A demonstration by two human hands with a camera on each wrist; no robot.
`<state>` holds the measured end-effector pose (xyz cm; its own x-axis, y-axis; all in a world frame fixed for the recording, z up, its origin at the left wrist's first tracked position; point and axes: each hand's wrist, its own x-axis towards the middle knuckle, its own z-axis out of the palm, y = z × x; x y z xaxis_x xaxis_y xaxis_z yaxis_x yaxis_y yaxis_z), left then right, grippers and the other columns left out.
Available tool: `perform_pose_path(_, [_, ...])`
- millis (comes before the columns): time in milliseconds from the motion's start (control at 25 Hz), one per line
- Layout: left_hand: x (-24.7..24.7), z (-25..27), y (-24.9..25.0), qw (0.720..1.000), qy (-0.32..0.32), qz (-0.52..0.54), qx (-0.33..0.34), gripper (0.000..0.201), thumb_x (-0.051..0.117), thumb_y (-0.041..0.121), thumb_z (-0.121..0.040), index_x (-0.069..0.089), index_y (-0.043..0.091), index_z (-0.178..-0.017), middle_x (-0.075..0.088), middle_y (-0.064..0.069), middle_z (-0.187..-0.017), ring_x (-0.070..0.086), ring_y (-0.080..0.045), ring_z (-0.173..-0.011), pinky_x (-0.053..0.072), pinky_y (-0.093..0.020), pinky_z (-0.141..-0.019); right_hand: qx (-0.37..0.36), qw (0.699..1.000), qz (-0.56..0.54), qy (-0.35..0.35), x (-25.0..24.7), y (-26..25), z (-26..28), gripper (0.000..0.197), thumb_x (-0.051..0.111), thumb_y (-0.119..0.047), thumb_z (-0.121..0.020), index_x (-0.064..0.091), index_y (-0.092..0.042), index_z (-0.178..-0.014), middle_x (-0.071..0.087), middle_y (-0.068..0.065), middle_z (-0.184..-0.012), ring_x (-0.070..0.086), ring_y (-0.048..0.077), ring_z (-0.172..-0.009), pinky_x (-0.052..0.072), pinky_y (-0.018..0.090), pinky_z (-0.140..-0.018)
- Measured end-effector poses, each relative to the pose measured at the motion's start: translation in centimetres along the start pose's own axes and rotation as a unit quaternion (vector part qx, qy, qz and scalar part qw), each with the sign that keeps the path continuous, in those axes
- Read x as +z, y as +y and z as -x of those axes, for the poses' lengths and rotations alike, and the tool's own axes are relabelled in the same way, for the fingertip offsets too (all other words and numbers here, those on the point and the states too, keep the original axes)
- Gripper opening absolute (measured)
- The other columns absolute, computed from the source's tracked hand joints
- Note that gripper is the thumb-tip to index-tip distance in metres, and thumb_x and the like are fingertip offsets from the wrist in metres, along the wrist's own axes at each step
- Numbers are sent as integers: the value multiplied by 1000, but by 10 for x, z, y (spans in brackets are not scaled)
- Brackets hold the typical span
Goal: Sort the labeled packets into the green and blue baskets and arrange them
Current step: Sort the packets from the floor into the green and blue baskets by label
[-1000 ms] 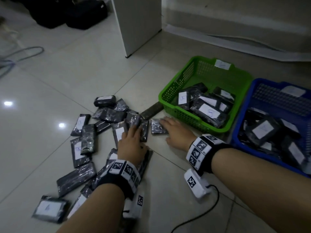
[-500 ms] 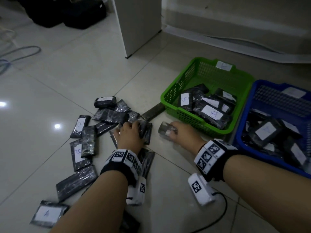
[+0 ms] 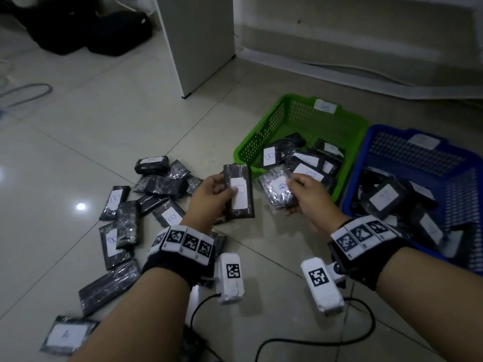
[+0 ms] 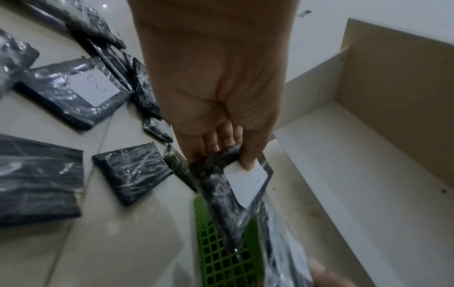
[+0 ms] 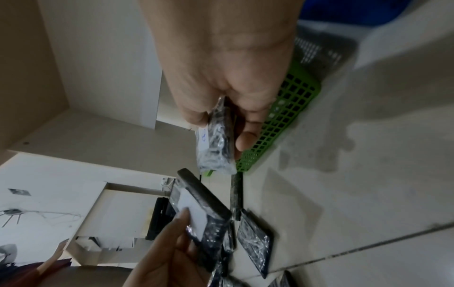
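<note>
My left hand (image 3: 217, 194) holds a black wrapped packet (image 3: 240, 194) label up above the floor, thumb on its white label (image 4: 245, 178). My right hand (image 3: 300, 194) grips another black packet (image 3: 277, 189) with a handwritten white label, just in front of the green basket (image 3: 261, 137). In the right wrist view that packet (image 5: 218, 143) sits between thumb and fingers. The green basket holds several labeled packets (image 3: 305, 165). To its right, the blue basket (image 3: 418, 152) also holds several (image 3: 384, 197). A scattered pile of packets (image 3: 156, 184) lies on the floor at left.
A white cabinet panel (image 3: 198, 43) stands behind the pile. Black bags (image 3: 86, 30) lie at the far left corner. A black cable (image 3: 313, 340) runs across the tiled floor near my wrists. One labeled packet (image 3: 65, 335) lies at the bottom left.
Both hands have risen from the floor, each lifting a packet out of the pile and turning its label upward. The right hand has moved toward the green basket.
</note>
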<state>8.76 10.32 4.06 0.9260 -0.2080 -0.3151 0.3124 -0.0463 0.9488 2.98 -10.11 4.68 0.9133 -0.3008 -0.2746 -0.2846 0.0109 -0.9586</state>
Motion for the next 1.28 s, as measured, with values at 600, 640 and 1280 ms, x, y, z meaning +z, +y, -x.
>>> perform_pose_path(600, [96, -3, 12, 991, -7, 135, -15, 43, 53, -7, -88, 44, 17, -122, 63, 0, -77, 64, -17, -68, 59, -40, -67, -16, 970, 62, 235, -97, -27, -48, 22, 62, -9, -88, 48, -17, -103, 59, 8, -103, 58, 17, -63, 49, 28, -53])
perform_pose_path(640, [102, -7, 14, 990, 10, 139, -18, 40, 52, -7, -88, 43, 16, -120, 61, -2, -81, 62, -18, -70, 58, -42, -70, -13, 969, 74, 236, -99, -27, -58, 21, 61, -8, -87, 50, -18, -101, 61, 8, -103, 60, 18, -66, 53, 31, -57])
perform_pose_path(1280, [135, -83, 33, 914, -36, -395, 89, 44, 53, 15, -90, 51, 11, -134, 45, -10, -142, 48, -27, -126, 36, -32, -108, -107, 880, 448, 114, -80, 18, -2, 51, 63, -24, -89, 48, -12, -136, 44, 4, -133, 32, 19, -127, 25, 25, -107])
